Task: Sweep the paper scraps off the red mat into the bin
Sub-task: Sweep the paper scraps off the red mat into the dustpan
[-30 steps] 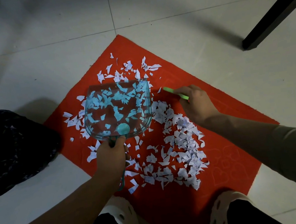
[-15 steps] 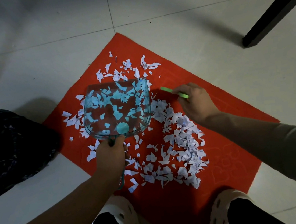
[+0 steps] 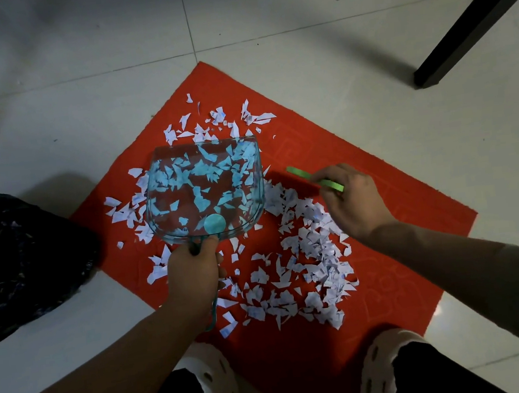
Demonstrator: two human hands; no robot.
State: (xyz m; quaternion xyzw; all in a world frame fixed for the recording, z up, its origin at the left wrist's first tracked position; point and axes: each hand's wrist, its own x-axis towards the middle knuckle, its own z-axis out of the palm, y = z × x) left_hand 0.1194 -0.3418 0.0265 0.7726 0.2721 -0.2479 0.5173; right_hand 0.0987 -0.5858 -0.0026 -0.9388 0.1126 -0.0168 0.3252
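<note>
A red mat lies diamond-wise on the tiled floor, strewn with white paper scraps. My left hand grips the handle of a clear teal dustpan, which sits flat over the mat's left-centre with scraps showing through it. My right hand holds a green brush handle just right of the pan, above the densest pile of scraps. The brush head is hidden under the hand. The bin with a black bag stands at the mat's left corner.
A black table leg slants down to the floor at the upper right. My two feet in pale clogs rest at the mat's near corner. Bare tiled floor surrounds the mat.
My right hand with the green brush has shifted slightly to the right, away from the pan. The dustpan and my left hand have barely moved.
</note>
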